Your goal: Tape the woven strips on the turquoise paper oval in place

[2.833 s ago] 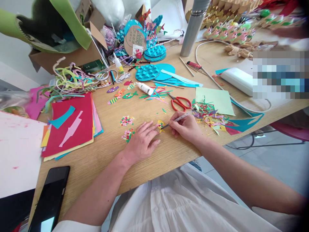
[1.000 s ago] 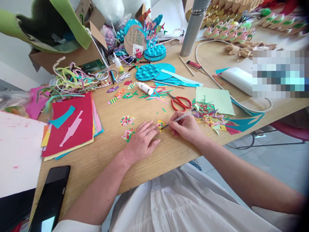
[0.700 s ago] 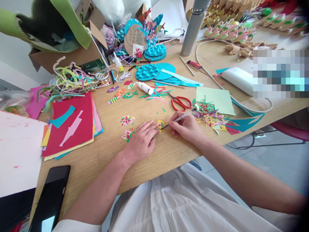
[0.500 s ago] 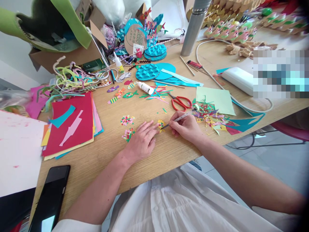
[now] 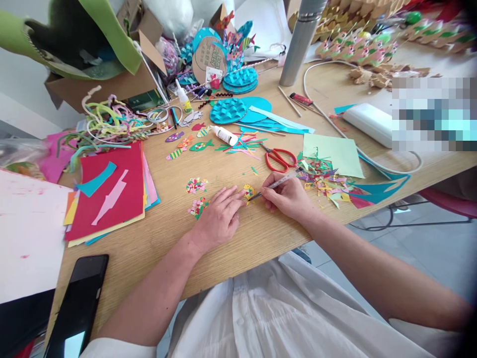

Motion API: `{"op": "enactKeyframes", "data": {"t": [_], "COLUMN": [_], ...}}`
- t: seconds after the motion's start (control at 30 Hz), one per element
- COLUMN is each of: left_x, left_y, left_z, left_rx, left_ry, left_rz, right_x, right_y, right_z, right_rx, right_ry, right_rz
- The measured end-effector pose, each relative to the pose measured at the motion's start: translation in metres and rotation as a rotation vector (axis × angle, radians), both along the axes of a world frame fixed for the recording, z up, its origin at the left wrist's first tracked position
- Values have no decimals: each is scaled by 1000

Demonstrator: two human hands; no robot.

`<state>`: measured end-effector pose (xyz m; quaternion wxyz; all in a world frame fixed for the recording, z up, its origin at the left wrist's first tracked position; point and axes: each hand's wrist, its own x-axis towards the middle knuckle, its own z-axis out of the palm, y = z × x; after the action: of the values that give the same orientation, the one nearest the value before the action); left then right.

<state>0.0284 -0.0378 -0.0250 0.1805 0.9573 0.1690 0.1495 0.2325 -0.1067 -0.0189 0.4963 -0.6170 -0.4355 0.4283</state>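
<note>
A small yellow paper fish (image 5: pixel 248 192) with coloured bits on it lies on the wooden table. My right hand (image 5: pixel 283 195) grips a slim grey pen (image 5: pixel 276 183), whose dark tip touches or nearly touches the fish's tail end. On the fish's left, my left hand (image 5: pixel 220 215) rests flat with fingers stretched, the fingertips at the fish's edge. Beside that hand sit two little piles of coloured paper bits, an upper pile (image 5: pixel 196 186) and a lower pile (image 5: pixel 197 207) partly covered by it. Farther back lie several finished-looking paper fish, among them a green fish (image 5: pixel 201 145).
Red-handled scissors (image 5: pixel 280 160) and a heap of paper scraps (image 5: pixel 324 176) lie beyond my right hand. A white glue bottle (image 5: pixel 224 135) lies on paper strips. Left are stacked coloured papers (image 5: pixel 112 199) and a phone (image 5: pixel 79 303). A grey flask (image 5: pixel 299 47) stands at the back.
</note>
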Motion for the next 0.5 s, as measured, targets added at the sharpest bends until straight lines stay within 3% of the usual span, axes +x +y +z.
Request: {"op": "enactKeyframes", "data": {"t": [0.5], "left_x": [1], "left_y": [0], "left_z": [0], "left_rx": [0], "left_ry": [18], "left_rz": [-5], "right_x": [0], "right_y": [-1], "right_z": [1], "right_rx": [12], "right_ry": [8], "right_rz": [33]}}
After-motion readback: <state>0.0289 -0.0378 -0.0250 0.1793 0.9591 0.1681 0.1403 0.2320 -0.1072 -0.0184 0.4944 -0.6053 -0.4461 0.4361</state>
